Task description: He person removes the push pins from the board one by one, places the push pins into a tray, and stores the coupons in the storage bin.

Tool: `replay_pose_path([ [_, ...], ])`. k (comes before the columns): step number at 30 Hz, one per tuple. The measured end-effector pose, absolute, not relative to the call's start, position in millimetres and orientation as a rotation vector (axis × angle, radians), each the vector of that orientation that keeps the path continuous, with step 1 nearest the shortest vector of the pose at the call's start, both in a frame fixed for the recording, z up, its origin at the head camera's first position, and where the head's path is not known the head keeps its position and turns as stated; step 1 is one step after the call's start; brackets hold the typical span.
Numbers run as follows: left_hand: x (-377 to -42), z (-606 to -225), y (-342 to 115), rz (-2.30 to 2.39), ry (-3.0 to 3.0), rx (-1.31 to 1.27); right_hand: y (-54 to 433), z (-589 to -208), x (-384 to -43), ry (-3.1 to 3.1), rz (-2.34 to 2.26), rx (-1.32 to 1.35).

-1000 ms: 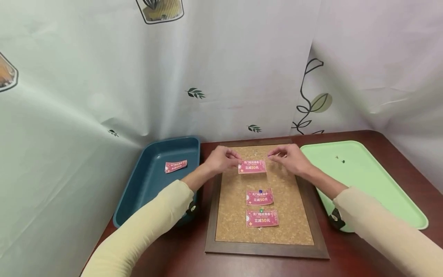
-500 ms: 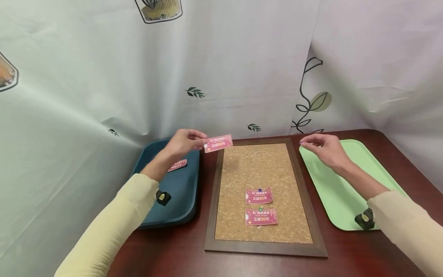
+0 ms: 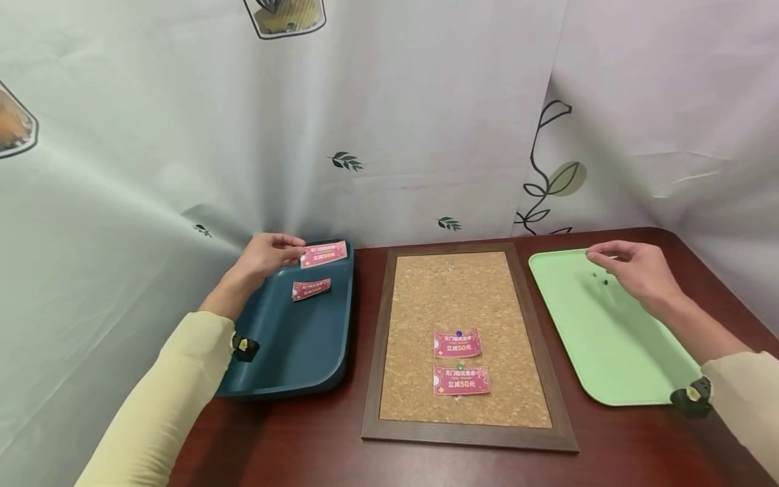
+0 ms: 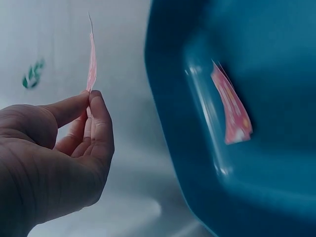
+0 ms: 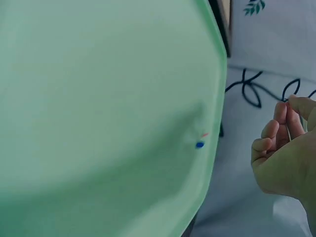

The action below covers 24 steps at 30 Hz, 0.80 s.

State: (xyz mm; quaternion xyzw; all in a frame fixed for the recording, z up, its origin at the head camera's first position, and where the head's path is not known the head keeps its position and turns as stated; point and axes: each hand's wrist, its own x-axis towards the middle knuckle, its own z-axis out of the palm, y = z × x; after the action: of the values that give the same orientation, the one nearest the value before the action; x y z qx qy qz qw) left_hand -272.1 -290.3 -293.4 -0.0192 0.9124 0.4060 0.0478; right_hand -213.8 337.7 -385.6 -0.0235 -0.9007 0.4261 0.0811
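Fingers [image 4: 102, 118] of the left hand [image 3: 263, 257] pinch a coupon's [image 3: 324, 254] end, probably so its print shows; the right hand's [image 3: 635, 267] meet, contents unclear.

There is passage over the board's [image 3: 450, 297] far half; two coupons [image 3: 461, 387] occupy its near half, and the backdrop [image 3: 402, 122] blocks beyond.

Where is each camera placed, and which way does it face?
Head: on the head, facing forward and down at the corkboard, blue tray and green tray; left hand and right hand show.
Left wrist: on that wrist, facing the left hand, which pinches a coupon, and the blue tray.
Right wrist: on that wrist, facing the green tray; the right hand shows at right.
Shared: head and left wrist both show that coupon and the blue tray.
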Motion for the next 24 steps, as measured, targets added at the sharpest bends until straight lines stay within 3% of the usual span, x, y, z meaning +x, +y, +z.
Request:
replay_pose_path([
  [13,-279.8,-320.6,-330.8,1.231,2.789,-0.234,372.9,-406.9,-205.9,-2.797,1.283,-0.163],
  [24,-290.2,-353.3,-335.1,1.274,2.761,-0.296,386.1,-420.4,-201.3,-2.884,1.227,-0.122],
])
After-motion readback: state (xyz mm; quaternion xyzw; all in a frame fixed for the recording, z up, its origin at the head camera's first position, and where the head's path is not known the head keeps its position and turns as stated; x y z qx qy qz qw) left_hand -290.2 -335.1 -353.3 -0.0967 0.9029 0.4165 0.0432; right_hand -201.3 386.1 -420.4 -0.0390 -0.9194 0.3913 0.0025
